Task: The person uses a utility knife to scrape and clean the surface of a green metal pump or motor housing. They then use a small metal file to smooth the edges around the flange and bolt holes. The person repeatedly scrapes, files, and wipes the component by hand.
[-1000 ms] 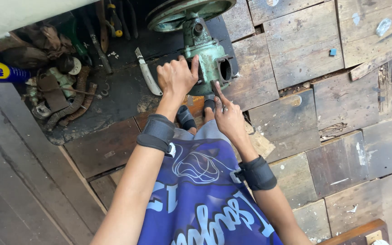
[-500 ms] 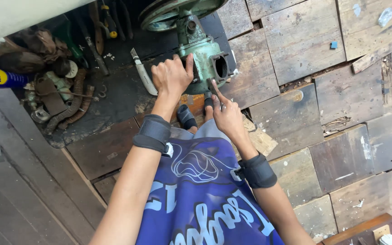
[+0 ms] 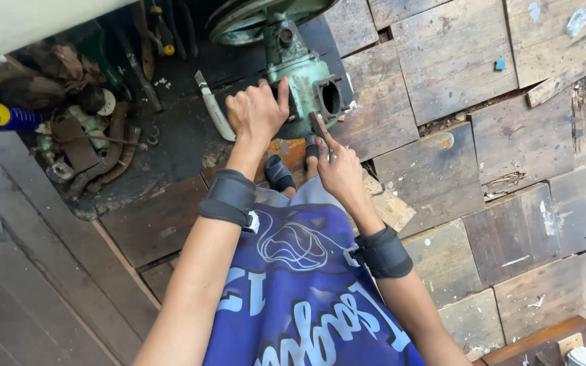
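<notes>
The left hand (image 3: 258, 112) is clamped on the green pump (image 3: 303, 88) standing on the plank floor (image 3: 456, 61), while the right hand (image 3: 337, 169) pinches a small tool against it; a slip could skin those fingers

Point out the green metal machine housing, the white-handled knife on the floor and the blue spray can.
green metal machine housing (image 3: 301, 81), head view, on its painted side beside the left hand.
white-handled knife (image 3: 216, 115), head view, on the middle of its pale length.
blue spray can (image 3: 1, 115), head view, on its blue body.
</notes>
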